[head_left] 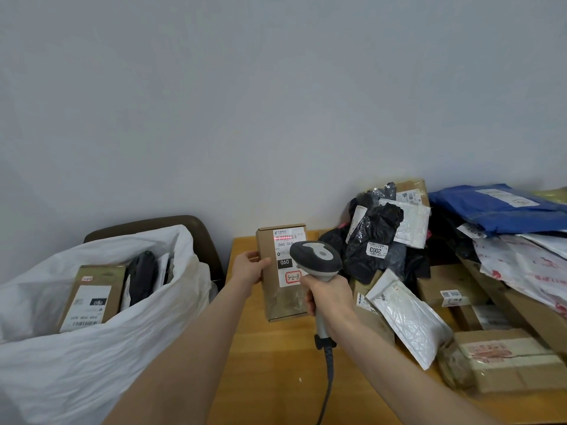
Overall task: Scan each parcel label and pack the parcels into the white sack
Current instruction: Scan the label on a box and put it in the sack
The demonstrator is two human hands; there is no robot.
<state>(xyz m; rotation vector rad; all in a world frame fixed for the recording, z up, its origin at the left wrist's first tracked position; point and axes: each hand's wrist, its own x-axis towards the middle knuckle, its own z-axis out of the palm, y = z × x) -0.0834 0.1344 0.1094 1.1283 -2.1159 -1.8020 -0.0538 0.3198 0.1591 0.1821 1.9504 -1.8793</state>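
Over the table [276, 363], the left hand [250, 266] pinches the box [276, 305] by its left edge, label [287, 256] facing the scanner [316, 259] gripped in the right hand [329, 297]. The sack [76, 378] gapes beside the table, to the left. That one-sided pinch could let the box tip, pulling the barcode off the red line and spoiling the read.

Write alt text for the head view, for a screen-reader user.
The right hand aims a handheld barcode scanner at the label of a small cardboard box gripped by the left hand, a red scan line across its barcode. An open white sack holding parcels sits left of the wooden table; a parcel pile lies right.
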